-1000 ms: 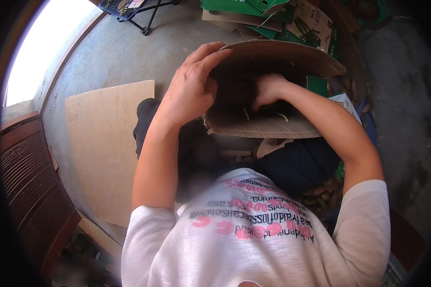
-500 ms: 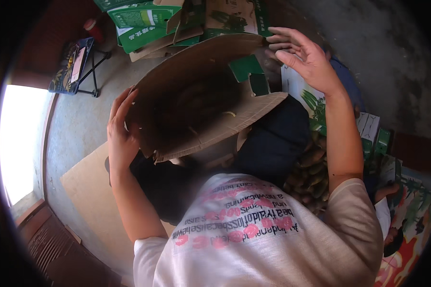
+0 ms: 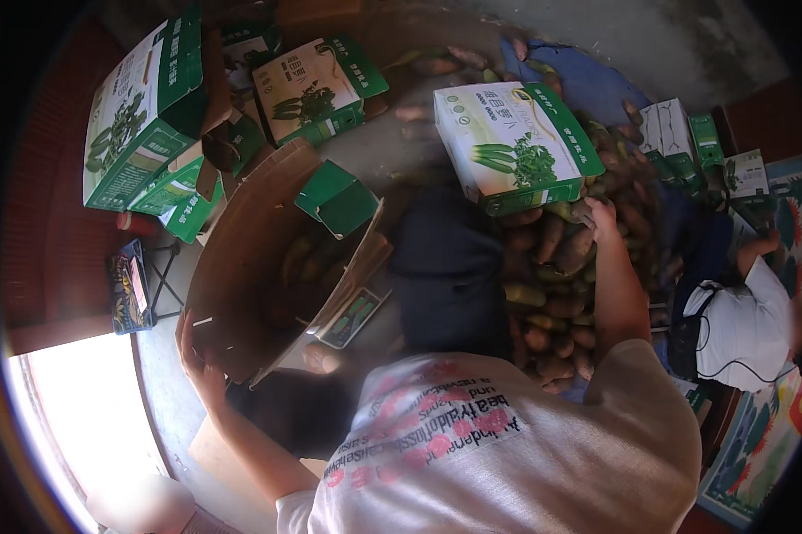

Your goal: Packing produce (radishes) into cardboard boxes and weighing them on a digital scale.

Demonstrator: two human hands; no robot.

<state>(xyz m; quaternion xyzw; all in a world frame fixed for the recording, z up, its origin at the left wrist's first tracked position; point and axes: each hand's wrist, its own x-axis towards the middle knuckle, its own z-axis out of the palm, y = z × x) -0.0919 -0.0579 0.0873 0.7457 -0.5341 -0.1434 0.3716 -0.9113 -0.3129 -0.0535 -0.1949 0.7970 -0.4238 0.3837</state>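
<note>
Brown box point(image 3: 236, 236) and green-white carton point(image 3: 501, 133) at the two hands point(image 3: 202, 365)

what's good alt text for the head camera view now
A person's left hand holds the rim of a large open cardboard box, while their right hand is over a heap of root vegetables, just below a green-and-white carton. Another person in a white shirt is at the right.
</note>
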